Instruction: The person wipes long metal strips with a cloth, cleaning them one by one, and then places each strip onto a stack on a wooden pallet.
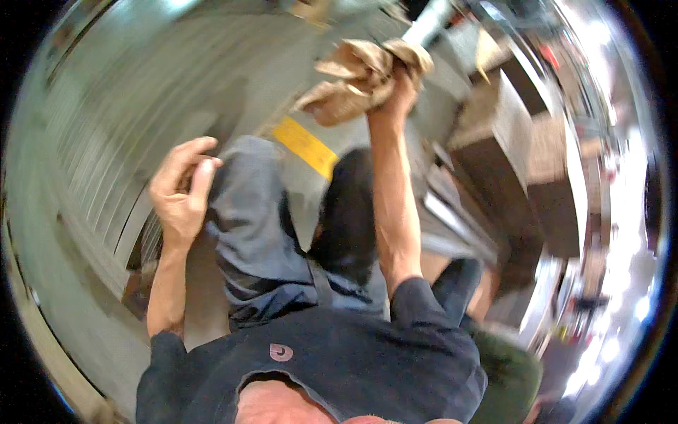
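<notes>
My right hand is stretched far forward, closed around a crumpled piece of brown paper. The paper bunches out to the left of the fist and over its top. Beside my left knee, my left hand hangs in the air with loosely curved fingers, the thumb apart from them. Nothing shows in it. Motion blurs part of the picture.
A yellow strip marks the floor ahead of my knees. Brown cardboard boxes are stacked at the right. A ribbed grey surface spans the left. Past the paper is a pale tube-like thing. Something dark green lies behind my right side.
</notes>
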